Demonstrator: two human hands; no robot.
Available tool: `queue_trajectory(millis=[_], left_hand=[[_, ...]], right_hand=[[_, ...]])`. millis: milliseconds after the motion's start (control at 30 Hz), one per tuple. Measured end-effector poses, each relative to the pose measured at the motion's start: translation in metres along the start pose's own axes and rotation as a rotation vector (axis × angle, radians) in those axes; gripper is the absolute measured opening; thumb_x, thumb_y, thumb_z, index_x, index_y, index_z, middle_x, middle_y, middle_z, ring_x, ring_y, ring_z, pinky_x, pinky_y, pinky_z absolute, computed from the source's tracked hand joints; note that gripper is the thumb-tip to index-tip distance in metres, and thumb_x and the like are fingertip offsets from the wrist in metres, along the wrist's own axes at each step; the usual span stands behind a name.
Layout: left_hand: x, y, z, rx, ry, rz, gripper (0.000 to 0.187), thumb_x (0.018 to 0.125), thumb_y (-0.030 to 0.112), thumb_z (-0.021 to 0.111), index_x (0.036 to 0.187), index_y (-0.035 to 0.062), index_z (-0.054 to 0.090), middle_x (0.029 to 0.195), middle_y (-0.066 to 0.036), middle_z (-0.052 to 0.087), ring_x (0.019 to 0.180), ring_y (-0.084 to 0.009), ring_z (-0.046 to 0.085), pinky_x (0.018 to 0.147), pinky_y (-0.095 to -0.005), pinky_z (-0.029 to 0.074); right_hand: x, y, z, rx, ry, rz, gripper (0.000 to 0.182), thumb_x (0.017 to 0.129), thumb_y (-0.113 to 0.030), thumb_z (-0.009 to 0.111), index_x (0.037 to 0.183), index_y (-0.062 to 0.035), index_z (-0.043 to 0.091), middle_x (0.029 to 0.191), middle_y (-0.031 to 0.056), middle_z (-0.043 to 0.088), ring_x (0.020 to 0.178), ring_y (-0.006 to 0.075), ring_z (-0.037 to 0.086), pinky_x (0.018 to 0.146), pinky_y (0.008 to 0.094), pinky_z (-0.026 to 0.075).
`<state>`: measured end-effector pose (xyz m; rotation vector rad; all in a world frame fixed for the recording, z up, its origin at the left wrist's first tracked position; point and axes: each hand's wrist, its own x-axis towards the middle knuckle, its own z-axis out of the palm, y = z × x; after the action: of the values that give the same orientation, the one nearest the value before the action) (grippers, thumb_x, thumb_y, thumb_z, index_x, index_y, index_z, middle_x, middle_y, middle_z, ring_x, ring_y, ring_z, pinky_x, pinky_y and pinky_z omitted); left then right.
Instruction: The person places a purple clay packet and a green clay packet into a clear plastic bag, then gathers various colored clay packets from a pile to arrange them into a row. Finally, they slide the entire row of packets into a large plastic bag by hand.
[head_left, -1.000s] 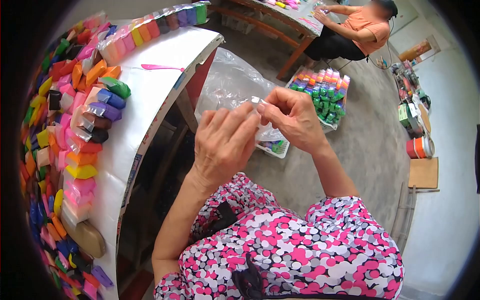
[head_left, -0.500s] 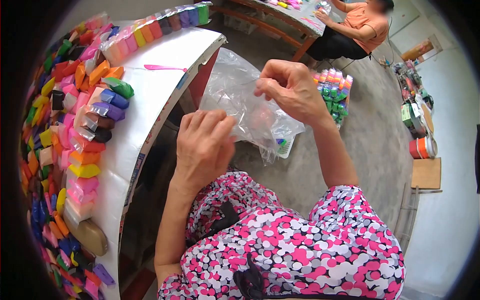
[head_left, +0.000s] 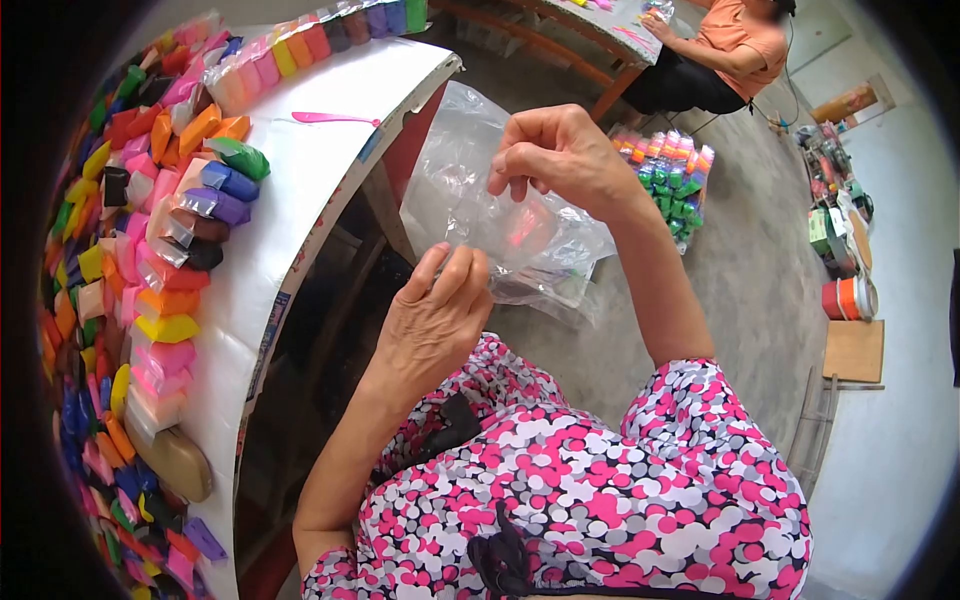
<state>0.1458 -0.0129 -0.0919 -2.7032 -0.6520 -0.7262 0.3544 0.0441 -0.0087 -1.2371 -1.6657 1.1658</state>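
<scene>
The clear plastic bag [head_left: 480,200] is hanging between my two hands, out in front of my lap and off the table's edge, crinkled and see-through, with something pink showing faintly through its film. Far out to the left of my fingers, the white table [head_left: 300,180] is carrying a crowd of small coloured packets [head_left: 170,230] in clear wrappers, heaped along its far side, and a pink plastic stick [head_left: 335,119] is lying on the bare top well apart from them. A tan oval piece [head_left: 180,462] is sitting at the near end of that heap. My left hand [head_left: 435,320] is reaching up from below, its fingers bunched together and pinching the lower edge of the bag, thumb side turned toward the film. Just above and to the right, my right hand [head_left: 560,155] is gripping the bag's upper edge, thumb and forefinger pressed together on the plastic and the other fingers curling loosely beneath. Beyond my right wrist, on the concrete floor, a basket of stacked coloured packs [head_left: 675,175] is standing, partly hidden by the bag. Further right and higher, another person in an orange top [head_left: 735,45] is sitting at a second table [head_left: 600,25], hands busy there, well apart from mine.
</scene>
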Motion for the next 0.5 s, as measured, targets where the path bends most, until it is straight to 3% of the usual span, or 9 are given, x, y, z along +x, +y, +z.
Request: queue_trajectory(millis=[67,167,300,400,433,500], left_hand=[[-0.001,0.003,-0.003,0.038,-0.042,-0.049,0.01,0.073,0.012,0.064,0.08,0.0063,0.062,0.106,-0.01,0.061,0.115,-0.023,0.051,0.107,-0.0401,0.03],[-0.003,0.005,-0.003,0.065,-0.059,-0.117,0.009,0.072,0.011,0.063,0.08,0.009,0.059,0.102,-0.008,0.062,0.109,-0.0216,0.053,0.105,-0.0384,0.03],[-0.005,0.003,-0.007,0.046,-0.044,-0.142,0.01,0.073,0.012,0.063,0.082,0.0092,0.059,0.097,-0.006,0.062,0.098,-0.0193,0.054,0.1,-0.0363,0.031],[-0.005,0.003,-0.007,0.02,-0.045,-0.159,0.014,0.075,0.011,0.062,0.089,0.0089,0.061,0.091,-0.004,0.061,0.091,-0.0185,0.054,0.097,-0.0355,0.032],[-0.004,0.003,-0.006,0.016,-0.053,-0.173,0.017,0.076,0.01,0.062,0.093,0.0086,0.062,0.088,-0.004,0.06,0.089,-0.0184,0.054,0.096,-0.0354,0.033],[-0.004,0.003,-0.006,0.004,-0.055,-0.188,0.024,0.078,0.009,0.061,0.101,0.008,0.064,0.084,-0.003,0.058,0.087,-0.0184,0.054,0.095,-0.0355,0.033]], right_hand=[[0.002,0.005,0.005,0.009,-0.042,0.037,0.018,0.084,-0.013,0.058,0.076,0.0025,0.064,0.073,0.0058,0.07,0.062,0.0096,0.063,0.059,0.025,0.051],[0.001,0.014,0.007,0.132,-0.166,0.067,0.012,0.085,-0.014,0.065,0.089,-0.0028,0.065,0.086,0.0077,0.071,0.075,0.0094,0.065,0.064,0.0226,0.048],[-0.01,0.02,0.006,0.179,-0.298,-0.066,0.034,0.08,-0.011,0.071,0.11,0.0018,0.062,0.105,0.0107,0.068,0.094,0.0145,0.064,0.087,0.0296,0.051],[-0.018,0.018,0.0,0.083,-0.319,-0.047,0.034,0.08,-0.012,0.073,0.11,0.0013,0.062,0.102,0.0096,0.068,0.092,0.0133,0.064,0.084,0.0291,0.051],[-0.018,0.023,-0.005,0.005,-0.288,0.037,0.033,0.079,-0.022,0.079,0.102,-0.0017,0.066,0.092,0.0055,0.068,0.088,0.0104,0.064,0.067,0.0249,0.052],[-0.021,0.017,-0.009,-0.015,-0.294,0.095,0.032,0.078,-0.025,0.08,0.097,-0.0029,0.067,0.087,0.0037,0.068,0.083,0.0088,0.063,0.062,0.0242,0.051]])
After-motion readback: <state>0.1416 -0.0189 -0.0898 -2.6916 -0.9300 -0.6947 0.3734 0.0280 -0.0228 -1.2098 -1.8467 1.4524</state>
